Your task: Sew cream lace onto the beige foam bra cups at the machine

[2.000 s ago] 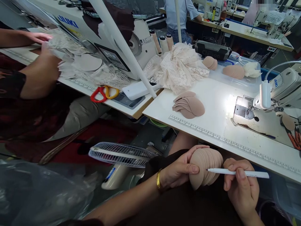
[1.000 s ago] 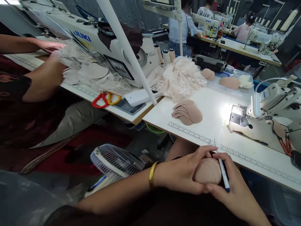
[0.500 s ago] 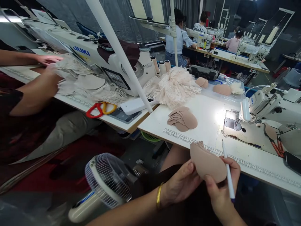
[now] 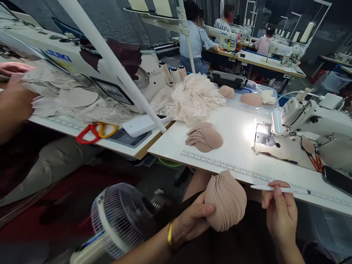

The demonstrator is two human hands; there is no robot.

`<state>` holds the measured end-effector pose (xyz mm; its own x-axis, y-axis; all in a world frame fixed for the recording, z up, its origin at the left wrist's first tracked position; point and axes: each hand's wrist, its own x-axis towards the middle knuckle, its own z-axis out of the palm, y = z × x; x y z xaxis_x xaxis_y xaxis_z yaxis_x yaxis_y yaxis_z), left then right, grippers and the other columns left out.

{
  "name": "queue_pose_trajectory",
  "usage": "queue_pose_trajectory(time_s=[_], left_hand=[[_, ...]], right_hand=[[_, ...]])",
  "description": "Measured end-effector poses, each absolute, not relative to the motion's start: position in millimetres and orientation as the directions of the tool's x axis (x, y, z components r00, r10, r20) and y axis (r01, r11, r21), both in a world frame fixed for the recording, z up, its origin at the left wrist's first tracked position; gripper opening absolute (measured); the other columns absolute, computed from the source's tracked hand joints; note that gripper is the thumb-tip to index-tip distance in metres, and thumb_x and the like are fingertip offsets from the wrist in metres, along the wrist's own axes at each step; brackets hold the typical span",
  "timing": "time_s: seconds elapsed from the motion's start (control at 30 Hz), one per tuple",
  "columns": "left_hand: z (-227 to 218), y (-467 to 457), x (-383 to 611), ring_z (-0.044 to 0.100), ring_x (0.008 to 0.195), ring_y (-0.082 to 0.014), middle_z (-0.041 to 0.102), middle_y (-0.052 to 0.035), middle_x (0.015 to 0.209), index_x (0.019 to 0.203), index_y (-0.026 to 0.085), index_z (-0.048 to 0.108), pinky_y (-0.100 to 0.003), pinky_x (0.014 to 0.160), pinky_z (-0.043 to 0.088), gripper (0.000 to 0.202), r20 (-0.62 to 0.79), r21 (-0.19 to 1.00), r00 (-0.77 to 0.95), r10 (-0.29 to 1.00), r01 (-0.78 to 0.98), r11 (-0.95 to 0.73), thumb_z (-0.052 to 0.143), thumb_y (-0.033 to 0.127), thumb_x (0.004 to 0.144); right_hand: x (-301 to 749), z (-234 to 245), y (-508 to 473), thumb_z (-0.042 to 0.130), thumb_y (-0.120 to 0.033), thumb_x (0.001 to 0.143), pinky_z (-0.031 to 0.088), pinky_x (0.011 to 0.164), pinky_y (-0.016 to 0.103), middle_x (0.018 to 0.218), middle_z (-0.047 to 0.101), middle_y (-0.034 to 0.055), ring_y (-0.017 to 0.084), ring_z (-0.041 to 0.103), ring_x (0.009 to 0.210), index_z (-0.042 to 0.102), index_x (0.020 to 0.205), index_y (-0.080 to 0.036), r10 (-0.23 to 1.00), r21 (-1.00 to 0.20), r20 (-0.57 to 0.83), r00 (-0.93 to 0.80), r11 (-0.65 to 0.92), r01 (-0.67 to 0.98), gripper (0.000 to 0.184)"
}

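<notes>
A fanned stack of beige fabric pads (image 4: 227, 201) is gripped at its left side by my left hand (image 4: 194, 218), the thumb lying on top. My right hand (image 4: 283, 212) is apart from the stack and pinches a white pen (image 4: 286, 189), which lies nearly level with its tip pointing left. Beyond both hands, on the white table (image 4: 233, 132), lies a second overlapping pile of similar pads (image 4: 206, 137). A printed ruler strip (image 4: 220, 163) runs along the table's front edge.
A sewing machine (image 4: 305, 113) with a lit needle area stands at right, near orange-handled snips (image 4: 315, 159) and a phone (image 4: 337, 179). Cream lace (image 4: 192, 97) is heaped behind the pads. Red-and-yellow scissors (image 4: 96, 132) lie at left, beside a co-worker's arm (image 4: 19, 102). A fan (image 4: 118, 216) stands below.
My right hand has let go of the pad stack and moved right, turning the pen from steep to nearly level. The stack is now fanned out in my left hand. The view has shifted right.
</notes>
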<state>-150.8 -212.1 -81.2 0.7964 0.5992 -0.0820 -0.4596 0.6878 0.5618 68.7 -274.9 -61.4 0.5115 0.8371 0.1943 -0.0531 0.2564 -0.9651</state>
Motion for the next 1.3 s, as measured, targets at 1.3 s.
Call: queue_pose_trajectory(time_s=[1.3], left_hand=[[-82.3, -207.2, -156.6, 0.072, 0.111, -0.0333, 0.074, -0.0114, 0.125, 0.14, 0.017, 0.062, -0.033, 0.081, 0.06, 0.073, -0.035, 0.646, 0.827, 0.562, -0.41, 0.643, 0.091, 0.036, 0.075]], right_hand=[[55.6, -44.0, -270.0, 0.052, -0.033, 0.111, 0.039, 0.056, 0.025, 0.053, 0.055, -0.0072, 0.009, 0.047, 0.048, 0.065, 0.095, -0.023, 0.936, -0.945, 0.142, 0.322, 0.225, -0.239, 0.022]])
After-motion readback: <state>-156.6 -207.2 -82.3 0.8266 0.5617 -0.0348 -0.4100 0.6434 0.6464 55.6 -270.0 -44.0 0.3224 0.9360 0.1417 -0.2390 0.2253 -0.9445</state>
